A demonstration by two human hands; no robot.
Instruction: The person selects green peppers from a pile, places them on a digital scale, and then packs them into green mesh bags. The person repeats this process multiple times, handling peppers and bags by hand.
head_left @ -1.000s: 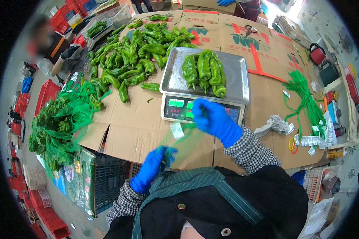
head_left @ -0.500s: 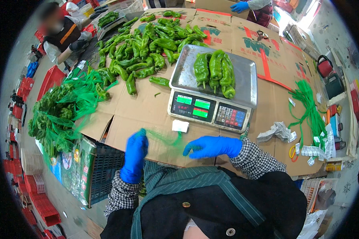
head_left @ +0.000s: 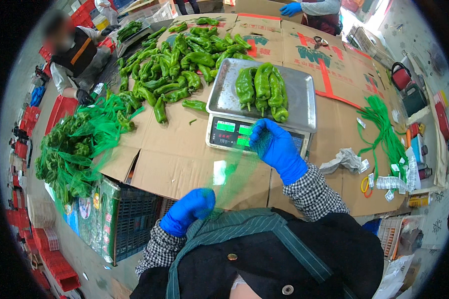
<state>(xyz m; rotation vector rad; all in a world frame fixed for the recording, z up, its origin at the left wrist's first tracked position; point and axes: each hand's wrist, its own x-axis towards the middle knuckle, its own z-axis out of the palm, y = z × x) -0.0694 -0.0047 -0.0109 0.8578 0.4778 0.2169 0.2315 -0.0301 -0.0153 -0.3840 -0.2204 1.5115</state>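
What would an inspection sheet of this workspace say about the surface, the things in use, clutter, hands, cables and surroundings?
Surface: cardboard, flat, printed and taped in red.
Job's things: green net stretched between the hands; scale with several peppers on its pan; loose pile beyond it, to the left.
Clutter: crumpled paper right of the scale; dark scissors at the far side.
Hands: left hand and right hand, both blue-gloved, fingers curled on the net.
Cables: nothing seen.
Surroundings: co-worker at the left; red crates on the floor.
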